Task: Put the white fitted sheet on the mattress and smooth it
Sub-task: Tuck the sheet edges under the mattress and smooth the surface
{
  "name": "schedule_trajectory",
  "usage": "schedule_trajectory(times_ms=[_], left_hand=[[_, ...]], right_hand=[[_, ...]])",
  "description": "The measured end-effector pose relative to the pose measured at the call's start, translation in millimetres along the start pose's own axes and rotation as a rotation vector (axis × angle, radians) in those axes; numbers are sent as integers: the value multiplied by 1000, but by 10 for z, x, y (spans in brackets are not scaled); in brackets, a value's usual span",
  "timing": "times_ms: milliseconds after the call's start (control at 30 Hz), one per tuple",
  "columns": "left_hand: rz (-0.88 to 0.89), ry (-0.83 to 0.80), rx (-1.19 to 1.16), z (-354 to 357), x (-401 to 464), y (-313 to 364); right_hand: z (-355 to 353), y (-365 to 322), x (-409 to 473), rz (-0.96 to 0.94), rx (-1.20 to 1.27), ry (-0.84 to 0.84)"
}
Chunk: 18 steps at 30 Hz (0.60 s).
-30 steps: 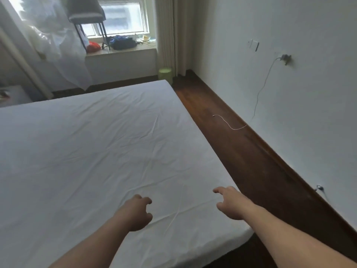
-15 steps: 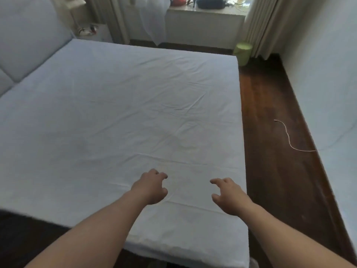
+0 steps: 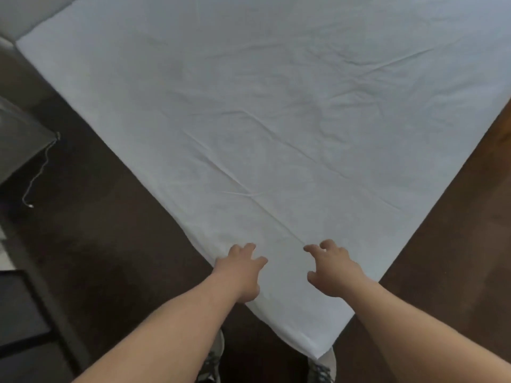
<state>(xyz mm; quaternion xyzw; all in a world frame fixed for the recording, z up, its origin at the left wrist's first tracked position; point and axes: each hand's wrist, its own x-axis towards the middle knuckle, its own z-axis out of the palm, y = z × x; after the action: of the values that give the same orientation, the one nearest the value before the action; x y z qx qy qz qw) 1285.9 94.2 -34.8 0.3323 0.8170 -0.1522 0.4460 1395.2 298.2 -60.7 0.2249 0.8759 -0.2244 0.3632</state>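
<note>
Near the sheet (image 3: pixel 276 120) corner, left hand (image 3: pixel 240 272) and right hand (image 3: pixel 334 272) hover (fingers spread, gripping nothing).

A single wide-angle view, taken from a camera worn on the person's head, looks steeply down and forward. The person stands at one corner of the bed, so the white fitted sheet (image 3: pixel 276 120) spreads away from the bottom centre of the frame like a diamond, its near corner pointing at the viewer. Both bare forearms reach in from the lower edge, the left hand (image 3: pixel 240 269) and right hand (image 3: pixel 333 268) close to the lens above that corner. Dark wooden floor (image 3: pixel 110 244) fills both lower sides. The tips of two shoes (image 3: pixel 320 367) show at the very bottom, directly beneath the camera. Lines bend slightly toward the frame edges.
</note>
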Motion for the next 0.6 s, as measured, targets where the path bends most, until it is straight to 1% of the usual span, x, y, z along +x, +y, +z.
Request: schedule_trajectory(times_ms=[100,167,200,300,400,433,467,500,533,600], left_hand=[[-4,-10,-33,270,368,134],[11,-70,-27,492,499,199],[20,-112,-28,586,493,198],[20,-287,-40,921,416,192],[33,-450,136,944,277,194],[32,-486,148,913,237,194],[21,-460,127,860,218,192],[9,-379,87,805,221,197],[3,-261,47,743,249,213],[4,-17,-33,651,399,212]], right_hand=[[326,129,193,-32,-24,18],[578,250,192,-33,-45,-71],[696,315,123,-32,-69,-116],[1108,460,-137,-25,-144,-160],[1137,462,-299,-7,-91,-250],[1058,449,-318,-5,-102,-283],[967,429,-290,-15,-134,-293],[878,420,-252,-21,-158,-265],[796,421,-221,-19,-171,-204],[709,463,-104,-3,-164,-32]])
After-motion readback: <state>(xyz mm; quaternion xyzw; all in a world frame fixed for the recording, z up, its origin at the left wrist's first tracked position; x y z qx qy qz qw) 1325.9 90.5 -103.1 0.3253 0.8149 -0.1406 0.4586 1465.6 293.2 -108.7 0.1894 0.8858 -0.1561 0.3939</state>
